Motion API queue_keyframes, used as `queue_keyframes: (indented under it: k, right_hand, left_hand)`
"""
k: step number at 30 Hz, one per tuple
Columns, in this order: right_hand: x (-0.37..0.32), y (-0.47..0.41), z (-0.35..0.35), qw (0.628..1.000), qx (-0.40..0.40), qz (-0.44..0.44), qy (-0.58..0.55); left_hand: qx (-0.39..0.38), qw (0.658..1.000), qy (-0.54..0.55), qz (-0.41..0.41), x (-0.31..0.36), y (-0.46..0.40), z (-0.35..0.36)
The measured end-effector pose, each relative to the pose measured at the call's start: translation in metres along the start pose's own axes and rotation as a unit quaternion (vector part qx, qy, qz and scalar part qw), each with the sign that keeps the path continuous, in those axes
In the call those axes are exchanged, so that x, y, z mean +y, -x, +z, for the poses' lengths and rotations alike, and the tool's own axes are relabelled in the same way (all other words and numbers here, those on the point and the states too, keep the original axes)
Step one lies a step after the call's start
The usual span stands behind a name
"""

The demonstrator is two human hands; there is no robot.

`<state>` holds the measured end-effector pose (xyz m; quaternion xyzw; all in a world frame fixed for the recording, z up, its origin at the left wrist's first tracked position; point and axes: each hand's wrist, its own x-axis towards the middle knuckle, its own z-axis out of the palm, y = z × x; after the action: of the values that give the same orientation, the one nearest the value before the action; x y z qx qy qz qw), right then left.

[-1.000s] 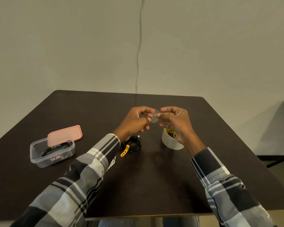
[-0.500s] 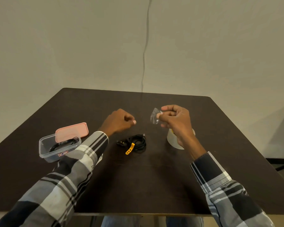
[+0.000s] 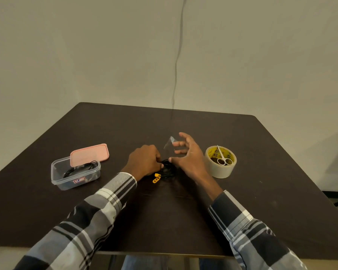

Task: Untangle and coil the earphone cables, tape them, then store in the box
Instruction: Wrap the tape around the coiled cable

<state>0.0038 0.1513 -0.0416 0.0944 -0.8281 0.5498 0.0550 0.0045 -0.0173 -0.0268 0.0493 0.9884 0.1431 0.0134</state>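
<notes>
Mid taping step on the dark table (image 3: 261, 191): clear box (image 3: 75, 175) with one coil inside well left, left hand (image 3: 144, 162) gripping black coiled cable (image 3: 167, 169), right hand (image 3: 187, 154) spread, tape strip (image 3: 169, 144) stuck on fingertips, next probably needing strip wrapped round bundle.

Plain room: bare wall (image 3: 105, 45), dark table (image 3: 281, 172)

Dim even light, soft shadows, slight blur, wide-angle bowing
</notes>
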Motion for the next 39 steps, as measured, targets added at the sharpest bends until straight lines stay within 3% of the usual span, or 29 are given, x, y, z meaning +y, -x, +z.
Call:
queue_keyframes:
  k: [9, 18, 34, 39]
  right_hand:
    - [0.003, -0.002, 0.012, 0.995, -0.057, 0.005, 0.083]
    - [-0.001, -0.006, 0.007, 0.996, -0.036, 0.041, -0.07]
    - [-0.025, -0.01, -0.019, 0.984, 0.041, -0.032, -0.172]
    - [-0.026, -0.009, -0.024, 0.983, 0.032, -0.039, -0.177]
  left_hand:
    - [0.078, 0.996, 0.009, 0.037, 0.003, 0.011, 0.02]
    - [0.121, 0.983, 0.108, 0.091, 0.001, 0.011, -0.003]
    - [0.064, 0.941, 0.296, 0.148, 0.013, 0.006, -0.039]
    - [0.062, 0.945, 0.283, 0.154, 0.016, 0.007, -0.048]
